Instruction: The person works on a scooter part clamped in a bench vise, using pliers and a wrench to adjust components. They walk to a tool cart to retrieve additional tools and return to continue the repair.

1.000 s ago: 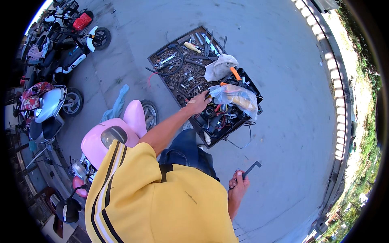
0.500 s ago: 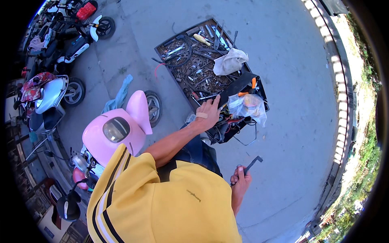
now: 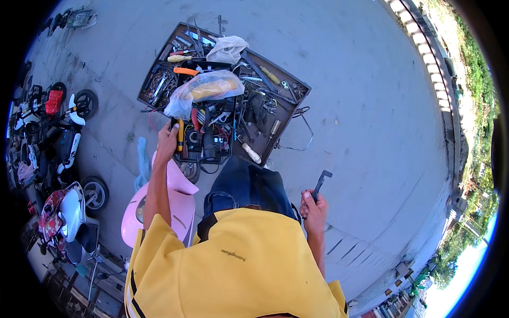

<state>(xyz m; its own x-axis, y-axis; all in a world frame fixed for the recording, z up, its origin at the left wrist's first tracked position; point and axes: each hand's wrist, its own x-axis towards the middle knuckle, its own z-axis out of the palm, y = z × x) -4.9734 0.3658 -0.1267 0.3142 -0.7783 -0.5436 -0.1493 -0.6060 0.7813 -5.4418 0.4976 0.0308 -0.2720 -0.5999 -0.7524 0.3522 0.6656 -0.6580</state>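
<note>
My left hand (image 3: 167, 139) is closed on the near-left edge of a black toolbox (image 3: 207, 159), beside a yellow-handled tool (image 3: 180, 135) and below a plastic bag with yellow contents (image 3: 201, 91). The box sits over a wide, dark metal tray (image 3: 294, 106) crowded with tools: wrenches, screwdrivers, pliers and an orange-handled tool (image 3: 186, 71). A pale cloth (image 3: 227, 49) lies at its far side. My right hand (image 3: 313, 211), low at the right, is closed on a dark flat bar tool (image 3: 320, 186) with a hooked end pointing up.
A pink scooter (image 3: 138, 217) is beside my left leg, with a blue cloth (image 3: 142, 159). More scooters and bikes (image 3: 69, 148) are parked at the left. Concrete ground (image 3: 360, 106) surrounds the tray; a striped kerb (image 3: 429, 69) and greenery (image 3: 472, 69) run along the right.
The view has turned, so the tray appears more squarely ahead. My left hand has shifted to the black box's edge, which now lies flatter. The right hand still holds the bar tool.
</note>
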